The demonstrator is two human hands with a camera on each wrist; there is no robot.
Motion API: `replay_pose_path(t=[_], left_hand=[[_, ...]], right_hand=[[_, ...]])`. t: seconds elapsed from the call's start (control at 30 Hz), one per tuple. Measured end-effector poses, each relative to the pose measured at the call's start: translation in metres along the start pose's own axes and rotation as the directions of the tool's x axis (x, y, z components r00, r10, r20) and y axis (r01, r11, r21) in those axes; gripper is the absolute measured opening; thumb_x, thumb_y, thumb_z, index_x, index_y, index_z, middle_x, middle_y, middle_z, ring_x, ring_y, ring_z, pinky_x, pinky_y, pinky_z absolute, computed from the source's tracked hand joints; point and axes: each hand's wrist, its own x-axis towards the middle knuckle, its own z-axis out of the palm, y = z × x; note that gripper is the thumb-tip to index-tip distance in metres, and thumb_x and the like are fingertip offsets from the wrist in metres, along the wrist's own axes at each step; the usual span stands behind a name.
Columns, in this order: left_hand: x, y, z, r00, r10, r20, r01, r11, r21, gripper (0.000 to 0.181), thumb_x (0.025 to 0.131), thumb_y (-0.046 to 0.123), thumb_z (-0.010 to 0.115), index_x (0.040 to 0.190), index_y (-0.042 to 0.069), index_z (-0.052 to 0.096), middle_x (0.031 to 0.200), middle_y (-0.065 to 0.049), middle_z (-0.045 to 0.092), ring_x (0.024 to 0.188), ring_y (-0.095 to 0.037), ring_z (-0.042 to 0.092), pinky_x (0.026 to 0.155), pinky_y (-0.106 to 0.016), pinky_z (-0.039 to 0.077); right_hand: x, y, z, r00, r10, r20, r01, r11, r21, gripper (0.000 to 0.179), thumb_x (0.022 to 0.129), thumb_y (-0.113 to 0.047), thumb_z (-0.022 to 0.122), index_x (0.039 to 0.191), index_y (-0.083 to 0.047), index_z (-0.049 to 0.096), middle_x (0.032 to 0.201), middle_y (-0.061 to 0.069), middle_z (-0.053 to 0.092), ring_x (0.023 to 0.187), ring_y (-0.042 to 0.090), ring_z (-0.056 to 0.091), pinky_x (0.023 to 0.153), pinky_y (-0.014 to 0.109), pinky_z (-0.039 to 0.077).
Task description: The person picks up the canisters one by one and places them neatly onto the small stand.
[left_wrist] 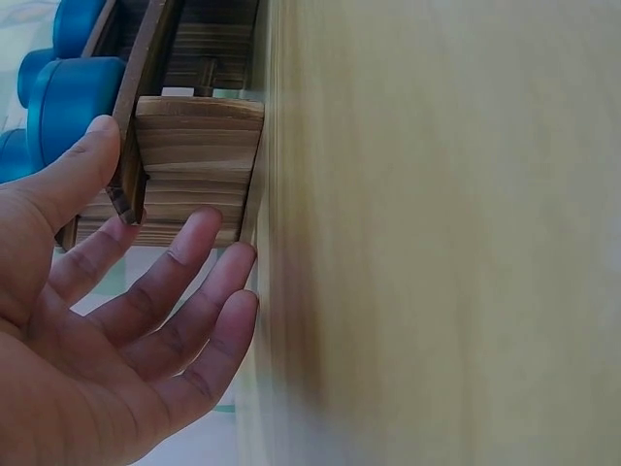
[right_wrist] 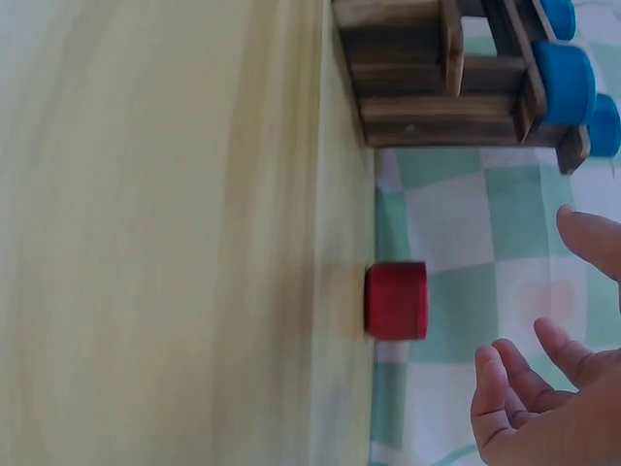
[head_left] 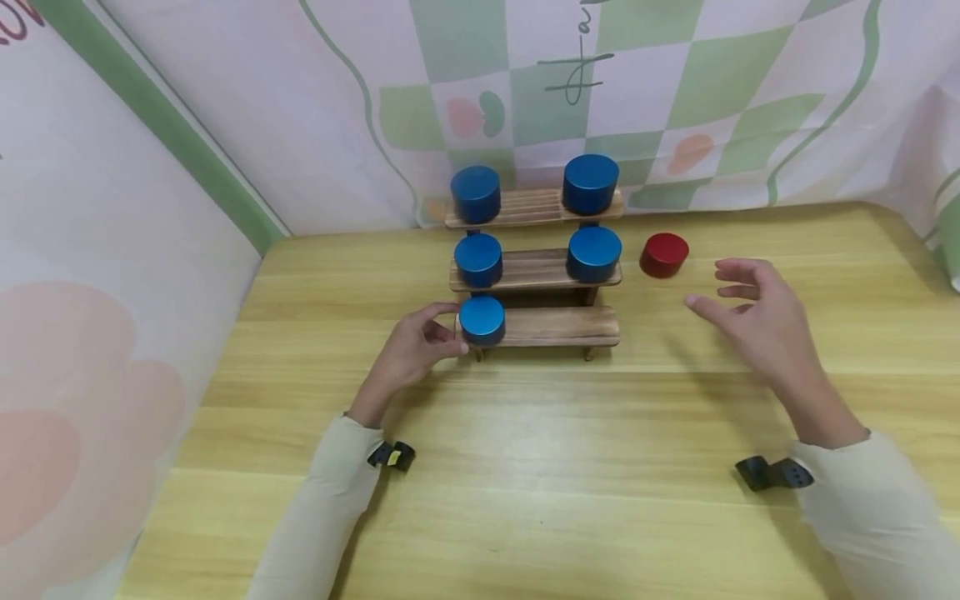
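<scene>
A three-tier wooden rack (head_left: 557, 327) stands at the back of the table, with several blue round canisters on it. My left hand (head_left: 418, 343) pinches the left end of the lowest tier, thumb at the front edge and index finger behind. Its thumb tip overlaps the blue canister (head_left: 482, 321) on that end, while the other fingers (left_wrist: 215, 335) spread loosely below. Right of the rack, a red round canister (head_left: 664, 255) sits on the table. My right hand (head_left: 768, 325) hovers to the right of it, fingers apart and nothing held.
Two blue canisters stand on the top tier, one of them a right-hand canister (head_left: 590, 183). Another pair sits on the middle tier (head_left: 534, 271). Behind the rack hangs a checked green and white cloth (head_left: 720, 75). A pale panel (head_left: 120, 208) borders the table's left side.
</scene>
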Motion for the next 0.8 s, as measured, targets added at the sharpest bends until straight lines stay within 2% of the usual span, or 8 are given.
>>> replay_pose_path(t=[0.17,0.43,0.8], left_hand=[[0.0,0.0,0.0,1.0,-0.009,0.0,0.009,1.0,0.005,0.053,0.091,0.013,0.076,0.14,0.01,0.057,0.106,-0.012,0.067,0.097,-0.026,0.064,0.076,-0.036,0.055],[0.001,0.0,0.0,1.0,-0.011,0.001,0.011,1.0,0.009,0.053,0.091,0.013,0.076,0.14,0.01,0.057,0.107,-0.012,0.067,0.098,-0.026,0.064,0.078,-0.036,0.055],[0.0,0.001,0.0,1.0,-0.012,0.006,0.012,1.0,0.014,0.054,0.091,0.015,0.077,0.141,0.01,0.056,0.104,-0.011,0.068,0.096,-0.025,0.065,0.075,-0.036,0.055]], right_hand=[[0.005,0.008,-0.006,0.999,0.037,0.007,-0.037,0.999,0.016,0.075,0.091,-0.044,0.072,0.147,-0.004,0.041,0.14,0.018,0.047,0.113,0.028,0.049,0.071,0.008,0.041],[0.011,0.014,-0.007,0.997,0.079,0.013,-0.079,0.997,0.021,0.078,0.092,-0.045,0.071,0.149,-0.004,0.037,0.143,0.021,0.045,0.119,0.034,0.047,0.073,0.011,0.041],[0.027,0.023,-0.007,0.989,0.123,0.081,-0.127,0.991,0.047,0.09,0.09,-0.051,0.07,0.158,-0.011,0.026,0.152,0.022,0.037,0.127,0.037,0.041,0.075,0.015,0.041]])
